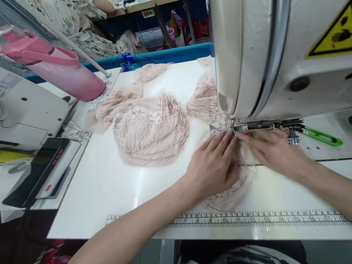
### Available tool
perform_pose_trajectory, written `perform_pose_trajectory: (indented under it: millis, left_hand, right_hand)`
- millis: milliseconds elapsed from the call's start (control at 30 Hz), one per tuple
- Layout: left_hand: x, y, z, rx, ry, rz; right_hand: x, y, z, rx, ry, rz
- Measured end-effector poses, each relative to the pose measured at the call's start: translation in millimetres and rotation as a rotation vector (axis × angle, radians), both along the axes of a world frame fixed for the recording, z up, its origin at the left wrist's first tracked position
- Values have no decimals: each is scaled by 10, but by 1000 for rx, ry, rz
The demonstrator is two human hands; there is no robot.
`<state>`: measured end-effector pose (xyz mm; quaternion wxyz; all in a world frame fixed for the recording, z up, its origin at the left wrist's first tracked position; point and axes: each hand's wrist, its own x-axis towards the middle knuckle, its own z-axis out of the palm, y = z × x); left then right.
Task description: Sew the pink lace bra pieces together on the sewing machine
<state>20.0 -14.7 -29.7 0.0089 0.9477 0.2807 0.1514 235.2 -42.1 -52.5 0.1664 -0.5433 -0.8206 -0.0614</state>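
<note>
My left hand [212, 164] lies on a strip of pale pink lace fabric [230, 196], its fingers stretched towards the presser foot [236, 128] of a sewing machine [249, 46]. My right hand [276, 149] rests just right of the foot, index finger reaching to the lace edge and thumb apart from it. Both sets of fingertips nearly meet at the needle area, where the fingers partly hide the lace. Beyond the foot, the lace [204, 100] lies bunched against the machine. Green-handled thread snips [322, 135] lie right of my right hand.
Left of my hands sits a heap of pink lace [152, 130]. A pink bottle [55, 65], a dark control box [36, 172] and another machine [5, 101] stand at the left. A printed ruler [238, 218] runs along the front edge. A person in patterned clothes [68, 16] sits behind.
</note>
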Motion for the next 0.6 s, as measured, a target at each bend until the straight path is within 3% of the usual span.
perform_pose_trajectory:
  millis: [600]
  left_hand:
    - [8, 15, 2, 46, -2, 6]
  right_hand:
    - [-6, -40, 5, 48, -52, 6]
